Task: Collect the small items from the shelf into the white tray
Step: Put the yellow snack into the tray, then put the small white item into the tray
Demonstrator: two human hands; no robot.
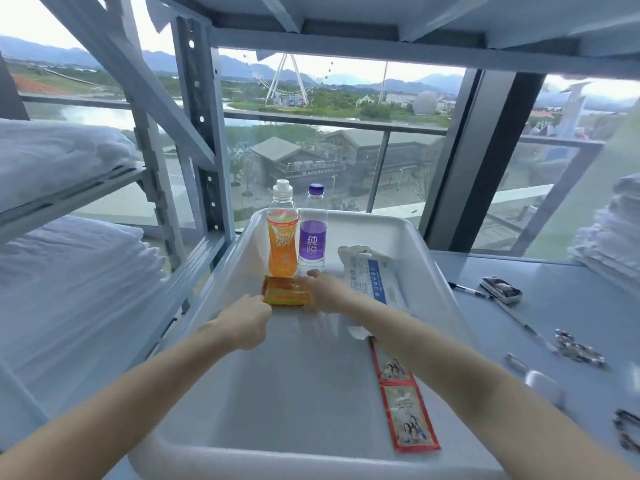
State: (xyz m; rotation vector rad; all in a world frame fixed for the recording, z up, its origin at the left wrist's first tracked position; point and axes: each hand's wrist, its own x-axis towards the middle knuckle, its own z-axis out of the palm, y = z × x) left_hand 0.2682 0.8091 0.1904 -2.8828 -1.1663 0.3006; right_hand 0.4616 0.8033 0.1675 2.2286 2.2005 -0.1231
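Note:
A white tray [408, 233] lies on the grey shelf in front of me. Inside it, at the far end, an orange drink bottle [282, 237] and a purple-labelled water bottle [312, 237] stand upright side by side. Just in front of them lies a flat orange packet [282, 295]. My left hand [246, 320] pinches its near left edge. My right hand [323, 289] lies over its right end, fingers stretched toward the bottles. A white and blue packet [370, 271] leans on the tray's right wall. A red sachet strip [401, 396] lies along the tray's right side.
On the shelf to the right of the tray lie a pen [467, 289], a small dark case [501, 289], a shiny crumpled item [578, 348], a white earbud case [545, 388] and a dark object [627, 431] at the frame edge. Folded white linen [69, 271] fills the left shelves.

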